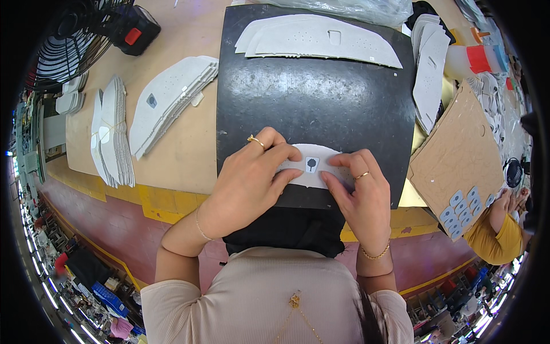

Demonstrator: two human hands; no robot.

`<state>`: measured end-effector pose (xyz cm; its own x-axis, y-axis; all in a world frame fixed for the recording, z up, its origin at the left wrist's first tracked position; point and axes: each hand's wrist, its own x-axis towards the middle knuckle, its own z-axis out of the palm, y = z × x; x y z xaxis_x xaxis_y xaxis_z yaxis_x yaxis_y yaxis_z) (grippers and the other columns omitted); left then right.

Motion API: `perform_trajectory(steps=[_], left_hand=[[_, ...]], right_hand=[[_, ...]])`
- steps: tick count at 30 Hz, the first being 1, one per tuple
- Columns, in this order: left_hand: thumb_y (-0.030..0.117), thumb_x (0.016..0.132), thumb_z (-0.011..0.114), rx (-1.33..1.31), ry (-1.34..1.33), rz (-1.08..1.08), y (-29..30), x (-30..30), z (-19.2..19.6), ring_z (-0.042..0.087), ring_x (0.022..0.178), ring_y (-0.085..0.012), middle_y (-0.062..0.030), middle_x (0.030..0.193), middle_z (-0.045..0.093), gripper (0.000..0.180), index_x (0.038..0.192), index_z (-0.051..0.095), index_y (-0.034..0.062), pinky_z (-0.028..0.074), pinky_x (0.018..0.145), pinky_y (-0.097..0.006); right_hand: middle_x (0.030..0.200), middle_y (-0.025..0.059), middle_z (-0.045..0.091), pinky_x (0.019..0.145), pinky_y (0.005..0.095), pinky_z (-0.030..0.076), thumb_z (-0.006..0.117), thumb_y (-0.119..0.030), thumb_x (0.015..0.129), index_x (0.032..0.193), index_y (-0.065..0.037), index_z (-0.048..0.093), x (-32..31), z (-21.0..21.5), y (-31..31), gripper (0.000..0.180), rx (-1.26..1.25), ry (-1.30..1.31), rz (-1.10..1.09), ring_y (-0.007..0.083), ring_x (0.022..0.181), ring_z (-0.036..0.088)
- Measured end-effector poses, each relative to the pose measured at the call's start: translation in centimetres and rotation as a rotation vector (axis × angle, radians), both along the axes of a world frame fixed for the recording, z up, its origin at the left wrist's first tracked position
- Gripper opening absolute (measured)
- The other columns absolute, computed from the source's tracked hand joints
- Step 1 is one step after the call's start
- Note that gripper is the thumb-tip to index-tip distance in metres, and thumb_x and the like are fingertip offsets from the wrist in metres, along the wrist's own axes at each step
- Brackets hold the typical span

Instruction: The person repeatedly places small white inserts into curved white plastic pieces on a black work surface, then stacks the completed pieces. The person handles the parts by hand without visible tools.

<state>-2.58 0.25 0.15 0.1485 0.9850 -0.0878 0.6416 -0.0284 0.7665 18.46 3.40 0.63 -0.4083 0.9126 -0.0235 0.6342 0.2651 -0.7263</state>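
A white curved fabric panel (309, 182) lies at the near edge of the black mat, in front of my body. In its middle sits a small light patch with a dark tree-like emblem (312, 165). My left hand (252, 175) grips the panel's left part, thumb and index finger curled toward the patch. My right hand (364, 192) holds the right part the same way, its thumb just beside the patch. Both hands cover the panel's ends.
Several similar white panels (321, 37) lie at the mat's (309, 106) far edge. Stacked panels (172, 97) stand to the left, near a black fan (69, 46). On the right, a tan board (458, 149) bears several patches (463, 209); another person's arm (495, 235) is beside it.
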Motion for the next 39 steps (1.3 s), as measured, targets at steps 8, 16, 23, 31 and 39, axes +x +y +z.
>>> perform_trajectory(steps=[8,16,23,31,39], left_hand=[[0.01,0.086,0.078,0.013,0.096,0.027,-0.5,0.7,0.3,0.065,0.09,-0.0294,-0.0093,0.103,0.058,0.022,0.106,0.07,0.0073,0.052,0.074,-0.037],[0.012,0.086,0.075,0.371,0.349,-0.067,-1.5,1.0,-0.6,0.057,0.12,-0.0337,-0.0139,0.129,0.059,0.027,0.11,0.068,0.0047,0.046,0.098,-0.047],[0.011,0.085,0.076,0.372,0.298,-0.087,-1.6,0.6,-0.9,0.056,0.121,-0.0327,-0.0137,0.129,0.059,0.028,0.11,0.068,0.0044,0.044,0.099,-0.047],[0.011,0.086,0.075,0.371,0.297,-0.095,-1.7,0.5,-1.1,0.054,0.12,-0.0303,-0.0121,0.127,0.059,0.026,0.111,0.068,0.0054,0.041,0.098,-0.047],[0.011,0.086,0.076,0.373,0.289,-0.107,-1.7,0.4,-1.1,0.053,0.121,-0.0304,-0.0118,0.128,0.057,0.03,0.114,0.068,0.006,0.04,0.098,-0.047]], right_hand=[[0.1,0.0107,0.061,0.07,0.0381,0.055,0.075,-0.009,0.09,0.112,-0.007,0.073,-0.1,-0.1,-0.2,0.023,0.048,-0.074,0.04,0.0289,0.078,0.067],[0.11,0.0102,0.062,0.074,0.0376,0.055,0.076,-0.007,0.086,0.116,-0.008,0.073,-0.2,-0.3,-0.9,0.031,0.213,-0.184,0.102,0.0271,0.088,0.064],[0.112,0.0108,0.062,0.075,0.0375,0.055,0.077,-0.004,0.083,0.117,-0.007,0.074,-0.2,-0.3,-0.9,0.034,0.219,-0.163,0.101,0.0273,0.09,0.063],[0.116,0.0095,0.062,0.08,0.0389,0.053,0.077,-0.006,0.083,0.117,-0.01,0.075,-0.2,-0.4,-1.2,0.034,0.175,-0.176,0.083,0.0278,0.096,0.062],[0.132,0.004,0.06,0.097,0.0416,0.034,0.077,-0.012,0.081,0.112,-0.017,0.079,0.1,-0.6,-1.6,0.031,0.436,-0.327,0.135,0.0253,0.113,0.054]])
